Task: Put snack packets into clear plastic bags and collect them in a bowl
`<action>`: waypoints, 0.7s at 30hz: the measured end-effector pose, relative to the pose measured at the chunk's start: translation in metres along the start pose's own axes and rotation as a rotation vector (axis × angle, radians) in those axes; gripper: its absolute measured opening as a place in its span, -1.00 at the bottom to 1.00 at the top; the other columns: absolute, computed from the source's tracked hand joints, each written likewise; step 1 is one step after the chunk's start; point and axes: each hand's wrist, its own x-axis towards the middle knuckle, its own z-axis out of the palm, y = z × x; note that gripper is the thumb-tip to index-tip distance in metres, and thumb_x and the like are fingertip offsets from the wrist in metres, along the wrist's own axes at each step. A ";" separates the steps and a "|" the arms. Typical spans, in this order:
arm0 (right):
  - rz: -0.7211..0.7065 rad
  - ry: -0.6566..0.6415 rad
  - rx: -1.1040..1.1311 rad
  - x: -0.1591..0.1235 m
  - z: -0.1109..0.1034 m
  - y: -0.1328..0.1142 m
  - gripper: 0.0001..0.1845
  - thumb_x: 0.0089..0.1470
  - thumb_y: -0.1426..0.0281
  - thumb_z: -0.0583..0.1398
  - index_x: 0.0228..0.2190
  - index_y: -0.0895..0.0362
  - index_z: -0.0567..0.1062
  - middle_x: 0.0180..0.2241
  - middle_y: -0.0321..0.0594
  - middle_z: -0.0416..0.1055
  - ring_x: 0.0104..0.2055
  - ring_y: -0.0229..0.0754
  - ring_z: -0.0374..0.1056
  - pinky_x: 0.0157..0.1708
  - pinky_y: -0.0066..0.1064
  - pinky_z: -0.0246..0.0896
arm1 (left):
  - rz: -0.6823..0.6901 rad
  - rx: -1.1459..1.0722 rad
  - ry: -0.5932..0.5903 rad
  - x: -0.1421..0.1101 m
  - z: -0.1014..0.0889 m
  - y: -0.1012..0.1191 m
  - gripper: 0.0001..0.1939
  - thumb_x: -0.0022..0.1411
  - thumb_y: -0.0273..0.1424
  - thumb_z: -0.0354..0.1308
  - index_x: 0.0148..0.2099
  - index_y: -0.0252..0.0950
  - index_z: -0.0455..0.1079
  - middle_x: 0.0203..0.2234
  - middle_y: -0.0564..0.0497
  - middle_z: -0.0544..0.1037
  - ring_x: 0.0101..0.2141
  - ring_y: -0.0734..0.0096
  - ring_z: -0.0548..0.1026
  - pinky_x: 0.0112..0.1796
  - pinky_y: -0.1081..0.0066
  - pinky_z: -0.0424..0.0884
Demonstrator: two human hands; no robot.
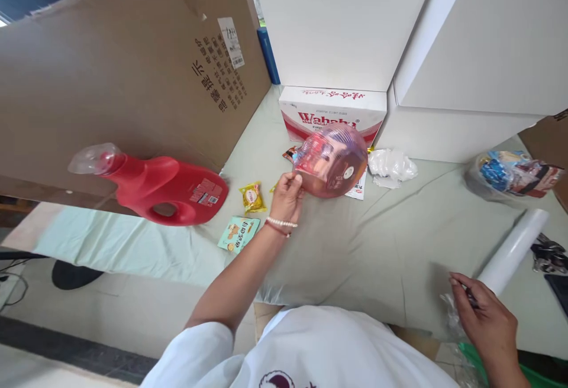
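Observation:
My left hand (287,196) pinches the near left edge of a round, reddish see-through plastic package (332,160), lifted in front of a white and red Wahaha box (332,107). Its side is ribbed, and the dark round end carries a small white spot. My right hand (486,311), at the lower right, is closed around a small dark object whose kind I cannot make out. Beside that hand hangs crumpled clear plastic (451,314). Partly behind the round package are a white printed packet (357,188) and a small colourful packet (290,154).
A red jug (173,175) lies left, near a large cardboard box (133,68). A yellow packet (252,197) and a green packet (238,234) are close by. Rightward are crumpled white plastic (393,166), a clear tub of snacks (510,175) and a white roll (515,252).

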 end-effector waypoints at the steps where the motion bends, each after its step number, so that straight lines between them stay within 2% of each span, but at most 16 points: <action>1: -0.001 0.003 0.008 -0.001 -0.002 0.000 -0.49 0.21 -0.03 0.09 -0.18 0.08 0.62 -0.20 -0.17 0.61 -0.22 -0.06 0.53 -0.14 -0.28 0.40 | -0.127 -0.137 0.011 0.008 0.012 -0.011 -0.59 0.04 -0.16 0.47 -0.35 -0.26 0.33 -0.56 0.22 0.26 -0.62 0.68 0.14 -0.54 0.56 0.17; 3: 0.015 0.014 0.020 -0.005 -0.007 0.000 -0.50 0.21 -0.03 0.10 -0.18 0.08 0.62 -0.19 -0.17 0.61 -0.20 -0.05 0.53 -0.12 -0.28 0.39 | -0.307 -0.340 0.046 0.019 0.032 -0.029 -0.63 0.10 -0.26 0.46 -0.36 -0.27 0.30 -0.60 0.25 0.23 -0.66 0.71 0.05 -0.57 0.58 0.12; 6: 0.088 0.026 0.043 -0.013 -0.011 0.003 -0.48 0.19 -0.06 0.12 -0.18 0.07 0.62 -0.15 -0.16 0.61 -0.13 -0.01 0.53 -0.06 -0.26 0.37 | -0.446 -0.527 0.076 0.023 0.048 -0.041 -0.70 0.25 -0.34 0.36 -0.37 -0.28 0.28 -0.63 0.25 0.22 -0.67 0.70 0.04 -0.59 0.58 0.10; 9: 0.220 0.026 0.120 -0.018 -0.012 0.001 -0.43 0.12 -0.12 0.16 -0.19 0.08 0.63 -0.16 -0.15 0.61 -0.15 0.00 0.51 -0.09 -0.26 0.36 | -0.528 -0.638 -0.025 0.014 0.052 -0.042 -0.73 0.36 -0.33 0.23 -0.37 -0.29 0.30 -0.58 0.18 0.31 -0.66 0.68 0.06 -0.58 0.56 0.14; 13: 0.430 0.032 0.384 -0.011 -0.012 -0.019 -0.45 0.04 -0.08 0.28 -0.16 0.10 0.64 -0.17 -0.13 0.61 -0.27 -0.10 0.45 -0.23 -0.35 0.35 | -0.667 -0.638 -0.200 -0.020 0.052 -0.048 -0.78 0.40 -0.27 0.16 -0.28 -0.28 0.40 -0.48 0.10 0.43 -0.61 0.63 0.11 -0.51 0.51 0.25; 16: 0.453 -0.026 0.686 0.002 -0.012 -0.039 -0.37 0.03 -0.02 0.33 0.05 0.05 0.56 0.02 -0.08 0.56 -0.26 -0.15 0.44 -0.31 -0.39 0.34 | -0.849 -0.610 -0.355 -0.058 0.050 -0.065 -0.79 0.31 -0.23 0.26 -0.20 -0.28 0.45 -0.44 0.09 0.47 -0.60 0.63 0.11 -0.46 0.45 0.30; 18: 0.451 -0.078 0.899 0.006 -0.009 -0.047 -0.28 0.02 -0.04 0.33 0.16 -0.03 0.47 0.13 -0.07 0.49 -0.27 -0.17 0.46 -0.35 -0.40 0.37 | -0.954 -0.623 -0.486 -0.083 0.048 -0.079 -0.71 0.16 -0.21 0.40 -0.23 -0.28 0.45 -0.46 0.12 0.46 -0.60 0.64 0.10 -0.46 0.45 0.28; 20: 0.474 -0.117 1.079 0.003 -0.006 -0.047 -0.29 -0.03 -0.10 0.35 0.10 -0.05 0.52 0.04 -0.06 0.55 -0.32 -0.16 0.49 -0.40 -0.39 0.39 | -1.043 -0.608 -0.626 -0.106 0.045 -0.092 -0.63 0.06 -0.18 0.47 -0.27 -0.29 0.44 -0.51 0.14 0.41 -0.61 0.65 0.09 -0.48 0.46 0.23; 21: 0.490 -0.136 1.145 -0.002 -0.005 -0.044 -0.33 -0.08 -0.12 0.36 -0.01 -0.02 0.59 -0.09 -0.07 0.61 -0.38 -0.15 0.49 -0.45 -0.39 0.38 | -1.070 -0.587 -0.678 -0.114 0.043 -0.098 -0.61 0.04 -0.15 0.48 -0.27 -0.29 0.44 -0.52 0.15 0.39 -0.61 0.65 0.09 -0.47 0.47 0.21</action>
